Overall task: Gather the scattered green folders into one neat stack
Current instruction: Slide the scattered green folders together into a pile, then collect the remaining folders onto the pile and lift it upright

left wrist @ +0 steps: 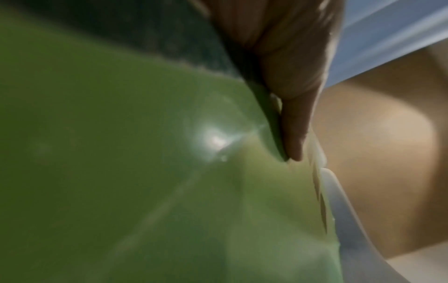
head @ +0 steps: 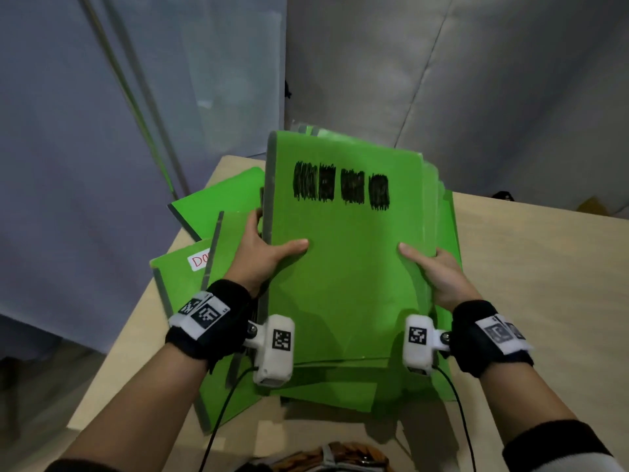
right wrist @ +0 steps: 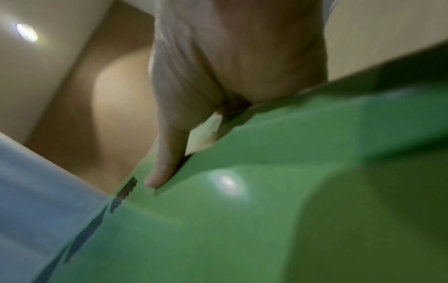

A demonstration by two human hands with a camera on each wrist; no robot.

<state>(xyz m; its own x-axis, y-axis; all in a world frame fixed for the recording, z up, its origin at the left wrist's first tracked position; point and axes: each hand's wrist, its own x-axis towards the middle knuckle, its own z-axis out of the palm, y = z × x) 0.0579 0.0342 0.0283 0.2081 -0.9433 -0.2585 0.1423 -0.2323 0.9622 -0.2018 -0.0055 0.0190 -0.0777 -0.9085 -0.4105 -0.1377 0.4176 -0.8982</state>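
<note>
My left hand (head: 263, 253) and right hand (head: 439, 277) grip the folder bundle (head: 343, 260) by its side edges at frame centre, loose folders (head: 211, 206) crowding the left, bare table (head: 544, 267) right

You face a pale wooden table (head: 531, 267) backed by grey fabric sheeting (head: 476, 80); a ceiling light (right wrist: 26, 32) glows overhead.

Green folder bundle (head: 343, 267) raised, tilted, top cover with black scribble blocks. Three loose folders (head: 235, 253) fanned, overlapping at left (one white-labelled); more green underneath bundle.
</note>
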